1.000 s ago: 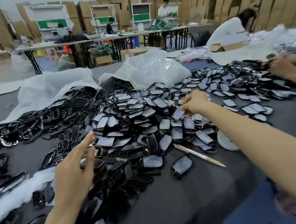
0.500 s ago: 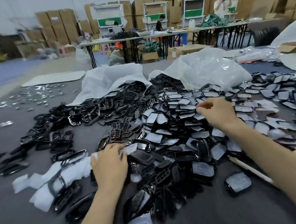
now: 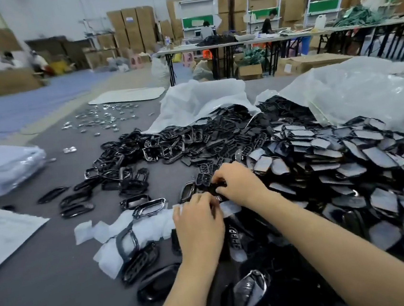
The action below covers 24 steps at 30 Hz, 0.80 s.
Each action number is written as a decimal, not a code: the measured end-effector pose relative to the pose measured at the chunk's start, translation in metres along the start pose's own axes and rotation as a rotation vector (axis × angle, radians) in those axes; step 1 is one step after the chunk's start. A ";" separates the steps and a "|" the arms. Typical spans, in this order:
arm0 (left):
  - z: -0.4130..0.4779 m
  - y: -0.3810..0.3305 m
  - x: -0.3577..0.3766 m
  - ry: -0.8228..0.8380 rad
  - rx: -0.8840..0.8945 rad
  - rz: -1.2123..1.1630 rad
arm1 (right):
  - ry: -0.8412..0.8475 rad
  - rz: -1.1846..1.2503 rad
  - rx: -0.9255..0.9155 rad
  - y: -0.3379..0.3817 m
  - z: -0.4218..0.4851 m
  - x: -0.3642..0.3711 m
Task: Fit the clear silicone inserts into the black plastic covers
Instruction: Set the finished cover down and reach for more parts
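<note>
My two hands meet over the grey table's middle. My right hand (image 3: 239, 183) pinches a small black plastic cover (image 3: 216, 185) by its far end. Just below it, my left hand (image 3: 198, 225) curls its fingers onto the near end of the same cover; what lies under those fingers is hidden. Clear silicone inserts (image 3: 105, 240) lie in a whitish heap to the left of my left hand, and one (image 3: 230, 208) lies under my right wrist. Black covers with film on them (image 3: 346, 162) are piled high on the right.
A heap of black frames (image 3: 170, 143) spills from a white plastic bag (image 3: 202, 98); a second bag (image 3: 351, 92) lies at the right. Small shiny parts (image 3: 100, 118) are scattered at the far left. A wrapped stack (image 3: 5, 168) and a white sheet (image 3: 5, 235) lie at the left edge.
My right hand has come back from the film-covered pile to meet my left hand. My left hand has moved up off the clear inserts, and both now hold one black cover. The view swung left.
</note>
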<state>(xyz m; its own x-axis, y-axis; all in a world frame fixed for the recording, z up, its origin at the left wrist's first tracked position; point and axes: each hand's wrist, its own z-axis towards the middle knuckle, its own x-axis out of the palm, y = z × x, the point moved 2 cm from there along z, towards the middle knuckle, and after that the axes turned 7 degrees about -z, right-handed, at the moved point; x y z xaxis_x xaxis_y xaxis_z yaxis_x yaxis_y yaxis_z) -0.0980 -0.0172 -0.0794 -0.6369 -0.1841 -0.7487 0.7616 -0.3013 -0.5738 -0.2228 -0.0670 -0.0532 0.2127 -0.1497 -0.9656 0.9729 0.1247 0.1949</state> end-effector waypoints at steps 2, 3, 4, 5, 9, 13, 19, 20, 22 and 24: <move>0.001 0.000 -0.001 -0.028 0.014 -0.031 | 0.011 -0.072 0.012 0.003 0.011 0.004; 0.000 -0.001 -0.001 -0.045 0.011 -0.064 | 0.015 -0.091 0.019 0.004 0.015 0.004; 0.000 -0.001 -0.002 -0.064 0.004 -0.099 | 0.016 -0.106 0.020 0.006 0.015 0.004; -0.001 -0.002 -0.003 -0.085 -0.002 -0.130 | 0.000 -0.108 0.023 0.007 0.013 0.002; -0.002 -0.003 -0.007 -0.133 -0.020 -0.199 | -0.334 0.198 0.117 -0.001 -0.017 -0.016; -0.001 -0.004 -0.007 -0.127 0.001 -0.208 | -0.626 0.324 0.204 -0.005 -0.070 -0.016; 0.000 0.014 -0.003 -0.011 -0.116 0.010 | -0.759 0.232 0.089 -0.005 -0.100 -0.009; 0.002 0.018 -0.002 0.038 -0.135 0.065 | -0.761 0.227 0.066 -0.004 -0.100 -0.010; 0.005 0.022 -0.001 0.103 -0.153 0.107 | -0.763 0.231 0.046 -0.006 -0.099 -0.010; 0.004 0.025 -0.001 0.135 -0.157 0.123 | -0.751 0.233 0.053 -0.007 -0.101 -0.006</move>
<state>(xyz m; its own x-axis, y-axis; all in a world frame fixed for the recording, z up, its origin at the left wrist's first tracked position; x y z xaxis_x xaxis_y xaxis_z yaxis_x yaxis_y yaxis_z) -0.0792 -0.0278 -0.0918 -0.5246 -0.0805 -0.8476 0.8483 -0.1337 -0.5123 -0.2404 0.0322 -0.0659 0.3982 -0.7504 -0.5276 0.8945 0.1904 0.4044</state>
